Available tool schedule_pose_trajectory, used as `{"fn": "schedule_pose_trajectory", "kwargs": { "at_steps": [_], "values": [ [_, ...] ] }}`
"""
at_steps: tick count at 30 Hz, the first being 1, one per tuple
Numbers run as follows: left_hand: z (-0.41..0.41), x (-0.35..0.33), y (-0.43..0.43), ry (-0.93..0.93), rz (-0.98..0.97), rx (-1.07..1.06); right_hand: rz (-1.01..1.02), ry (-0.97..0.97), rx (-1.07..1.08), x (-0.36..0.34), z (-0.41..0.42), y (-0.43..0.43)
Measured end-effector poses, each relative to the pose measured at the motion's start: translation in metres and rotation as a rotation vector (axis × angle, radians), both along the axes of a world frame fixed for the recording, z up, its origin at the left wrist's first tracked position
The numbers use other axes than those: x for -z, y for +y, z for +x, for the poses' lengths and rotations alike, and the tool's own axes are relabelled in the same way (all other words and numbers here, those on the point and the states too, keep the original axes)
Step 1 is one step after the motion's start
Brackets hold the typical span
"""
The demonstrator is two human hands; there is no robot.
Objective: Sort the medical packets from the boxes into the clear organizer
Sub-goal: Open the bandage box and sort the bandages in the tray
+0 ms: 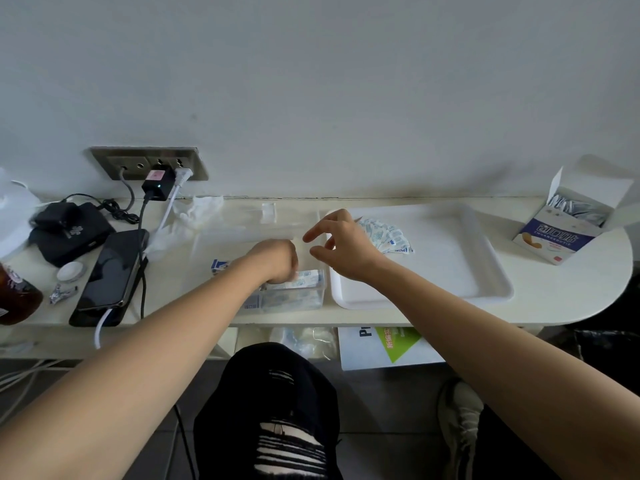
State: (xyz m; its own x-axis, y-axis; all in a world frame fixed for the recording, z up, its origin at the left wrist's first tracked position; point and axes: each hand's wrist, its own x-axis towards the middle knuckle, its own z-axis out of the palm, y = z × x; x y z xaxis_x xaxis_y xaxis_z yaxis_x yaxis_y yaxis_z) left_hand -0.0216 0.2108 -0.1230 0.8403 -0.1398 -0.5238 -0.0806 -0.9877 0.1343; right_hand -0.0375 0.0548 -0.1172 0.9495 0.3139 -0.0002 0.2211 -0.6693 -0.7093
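**Left hand down in the organizer, right hand waiting above**

The clear organizer point(294, 300) sits at the front edge of the counter point(571, 292), right before the person and touching the white tray point(450, 271) on its right. That seems a sensible layout, since packets need only a short trip from tray to bin.

The left hand point(275, 259) reaches down into the organizer's near compartment, knuckles up, and meets a few blue-and-white packets point(310, 278) lying there. Its fingers curl under the hand and out of sight, so I cannot tell whether they pinch a packet or only press the stack flat. Either way, the wrist-down pose fits seating packets in a narrow slot.

The right hand point(343, 249) hovers over the join between organizer and tray. Its fingers point(313, 234) are spread, thumb and forefinger well apart, holding nothing. It looks ready to steady the bin or to fetch more.

A loose pile of packets point(389, 237) lies fanned on the tray's far left corner, just behind the right hand — likely tipped out there to be easy to pick up. An open box point(557, 237) stands well apart at the counter's right end, with silvery sachets point(575, 206) upright inside, apparently not yet sorted. A small blue-and-white box point(219, 265) shows just left of the left wrist.
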Motion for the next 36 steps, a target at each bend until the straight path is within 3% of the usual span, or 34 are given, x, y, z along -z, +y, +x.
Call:
{"fn": "schedule_pose_trajectory", "kwargs": {
  "at_steps": [9,20,24,28,32,36],
  "values": [
    [-0.006,-0.004,0.003,-0.112,-0.128,0.004,0.005,-0.005,-0.010,0.003,0.000,-0.001],
    [-0.010,-0.017,0.002,0.053,-0.103,0.063,0.043,0.018,-0.017,0.004,0.000,-0.003],
    [-0.005,-0.025,0.003,-0.217,-0.111,-0.074,0.127,-0.002,0.040,0.005,0.009,-0.013],
    [-0.007,-0.046,-0.010,-0.549,-0.329,-0.247,0.068,-0.036,0.221,0.007,0.022,-0.048],
    [-0.011,-0.053,-0.049,-0.537,-0.475,-0.107,-0.130,0.045,0.283,0.019,0.022,-0.095],
    [0.005,-0.035,-0.094,-0.417,-0.372,0.078,-0.148,0.099,0.300,0.026,0.018,-0.124]
  ]
}}
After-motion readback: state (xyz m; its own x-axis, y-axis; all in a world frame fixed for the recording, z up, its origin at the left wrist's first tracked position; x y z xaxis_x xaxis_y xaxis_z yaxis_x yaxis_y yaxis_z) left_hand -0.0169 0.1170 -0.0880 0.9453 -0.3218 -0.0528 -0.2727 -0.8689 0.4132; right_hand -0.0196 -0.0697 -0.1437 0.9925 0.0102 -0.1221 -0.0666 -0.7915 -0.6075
